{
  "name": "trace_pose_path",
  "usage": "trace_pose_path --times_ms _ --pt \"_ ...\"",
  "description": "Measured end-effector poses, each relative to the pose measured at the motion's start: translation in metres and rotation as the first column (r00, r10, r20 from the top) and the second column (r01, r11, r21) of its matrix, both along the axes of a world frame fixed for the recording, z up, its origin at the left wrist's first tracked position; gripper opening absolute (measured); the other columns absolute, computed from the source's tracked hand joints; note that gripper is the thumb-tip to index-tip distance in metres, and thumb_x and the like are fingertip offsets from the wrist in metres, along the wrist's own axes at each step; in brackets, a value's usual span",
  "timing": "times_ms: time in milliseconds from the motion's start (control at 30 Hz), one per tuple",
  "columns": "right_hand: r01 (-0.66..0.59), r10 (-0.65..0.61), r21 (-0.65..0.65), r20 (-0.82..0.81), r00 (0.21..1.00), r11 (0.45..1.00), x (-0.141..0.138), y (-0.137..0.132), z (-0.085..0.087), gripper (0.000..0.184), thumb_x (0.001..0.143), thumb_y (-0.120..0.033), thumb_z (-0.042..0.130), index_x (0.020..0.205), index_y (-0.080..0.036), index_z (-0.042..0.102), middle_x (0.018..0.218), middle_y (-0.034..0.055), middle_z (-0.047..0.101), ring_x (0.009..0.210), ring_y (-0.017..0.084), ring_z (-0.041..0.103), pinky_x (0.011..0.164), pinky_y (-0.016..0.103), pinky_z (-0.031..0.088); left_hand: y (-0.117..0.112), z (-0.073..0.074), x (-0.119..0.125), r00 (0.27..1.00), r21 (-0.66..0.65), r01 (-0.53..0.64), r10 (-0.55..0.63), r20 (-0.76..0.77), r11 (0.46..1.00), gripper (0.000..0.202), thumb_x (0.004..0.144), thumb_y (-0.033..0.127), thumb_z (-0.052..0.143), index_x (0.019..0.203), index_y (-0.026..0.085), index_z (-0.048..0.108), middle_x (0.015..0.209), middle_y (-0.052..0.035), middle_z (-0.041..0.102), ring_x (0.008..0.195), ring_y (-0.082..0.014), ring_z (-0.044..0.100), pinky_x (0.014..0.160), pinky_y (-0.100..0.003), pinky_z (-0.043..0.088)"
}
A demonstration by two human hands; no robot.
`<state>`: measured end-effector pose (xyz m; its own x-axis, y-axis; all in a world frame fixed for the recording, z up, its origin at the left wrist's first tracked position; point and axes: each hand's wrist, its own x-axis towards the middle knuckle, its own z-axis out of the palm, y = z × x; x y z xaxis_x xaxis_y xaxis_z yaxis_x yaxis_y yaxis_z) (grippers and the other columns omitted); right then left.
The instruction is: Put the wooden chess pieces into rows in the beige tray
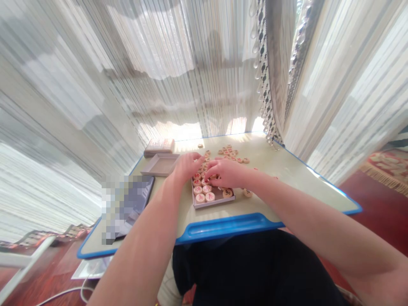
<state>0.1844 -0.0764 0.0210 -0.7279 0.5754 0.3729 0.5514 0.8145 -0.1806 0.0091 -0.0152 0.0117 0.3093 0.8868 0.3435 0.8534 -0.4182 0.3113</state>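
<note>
From the head camera, both hands are working over a shallow box [214,203] that is sitting near the front of the table [287,174], partly filled with round wooden discs [204,190] marked in red and dark characters.

The left hand [186,166] is lying at the box's far left corner with its fingers stretched out toward the discs, so its grip is apart and holding nothing. The right hand [227,172] is curling down over the middle rows. Its fingertips are touching the discs, but the fingers are hiding whether the grip is pinched on one, so I cannot tell.

The risks look small but real:
- **Box and rows:** The box is lying close to the table's blue front lip [223,225]. A push from either wrist could slide it forward or jolt the packed rows out of line.
- **Single disc:** A stray disc [247,193] is resting just beside the right forearm and could be swept off the table.
- **Loose discs:** The loose discs [230,152] are lying farther back, so reaching for them means passing over the filled rows.
- **Empty tray:** The empty tray [161,165] is sitting just beside the left hand and could be nudged.
</note>
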Motion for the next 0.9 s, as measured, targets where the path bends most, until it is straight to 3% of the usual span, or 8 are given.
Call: trace_pose_path --times_ms 267,400,500,567,767,900 --pt "0.227 -0.225 0.022 -0.057 0.973 0.974 0.010 0.004 0.008 0.019 0.078 -0.022 0.058 0.089 -0.021 0.073 0.085 0.0054 0.064 0.085 0.019 0.055 0.082 0.033 0.040 -0.003 0.003 0.001 1.000 0.000 0.006 -0.006 0.000 1.000 0.042 0.081 0.046 0.040 0.086 0.018 0.071 0.088 -0.0071 0.072 0.085 -0.0218 0.063 0.075 -0.027 0.044" --pt "0.094 -0.091 0.016 -0.134 0.987 0.995 0.000 -0.001 0.002 0.017 0.078 -0.020 0.058 0.088 -0.020 0.072 0.091 0.0061 0.064 0.086 0.018 0.054 0.083 0.033 0.041 -0.003 0.004 0.001 1.000 -0.005 -0.004 0.004 0.002 1.000 0.038 0.081 0.041 0.041 0.087 0.019 0.071 0.091 -0.0061 0.072 0.086 -0.0209 0.063 0.076 -0.026 0.044" --pt "-0.071 0.088 0.094 -0.199 0.976 0.993 -0.012 -0.008 -0.004 0.014 0.078 -0.020 0.059 0.085 -0.019 0.071 0.086 0.0058 0.064 0.085 0.018 0.054 0.085 0.034 0.042 -0.005 0.005 0.000 1.000 0.010 -0.010 0.010 0.006 1.000 0.035 0.081 0.039 0.043 0.086 0.019 0.071 0.091 -0.0055 0.072 0.085 -0.0202 0.063 0.075 -0.026 0.044" --pt "-0.116 0.144 0.133 -0.222 0.964 0.984 -0.017 -0.014 -0.005 0.013 0.078 -0.020 0.059 0.082 -0.019 0.071 0.082 0.0058 0.064 0.085 0.018 0.053 0.084 0.034 0.043 -0.007 0.006 0.001 1.000 0.001 -0.002 0.002 0.015 1.000 0.034 0.082 0.037 0.043 0.086 0.018 0.071 0.090 -0.0059 0.072 0.083 -0.0199 0.063 0.074 -0.026 0.044" --pt "-0.079 0.099 0.115 -0.180 0.979 0.990 -0.016 -0.023 0.001 0.013 0.077 -0.020 0.058 0.077 -0.018 0.071 0.078 0.0062 0.061 0.083 0.020 0.052 0.076 0.033 0.045 -0.007 0.006 0.003 1.000 -0.035 -0.006 0.007 0.026 0.999 0.035 0.081 0.039 0.044 0.086 0.018 0.071 0.087 -0.0055 0.072 0.083 -0.0193 0.063 0.074 -0.025 0.044" --pt "-0.084 0.109 0.132 -0.191 0.976 0.988 -0.014 -0.020 0.001 0.014 0.076 -0.018 0.057 0.079 -0.017 0.071 0.078 0.0064 0.060 0.081 0.019 0.051 0.079 0.034 0.044 -0.007 0.005 0.003 0.999 -0.034 -0.029 0.029 0.017 0.999 0.037 0.080 0.041 0.044 0.086 0.018 0.071 0.085 -0.0057 0.072 0.079 -0.0192 0.063 0.072 -0.025 0.044"
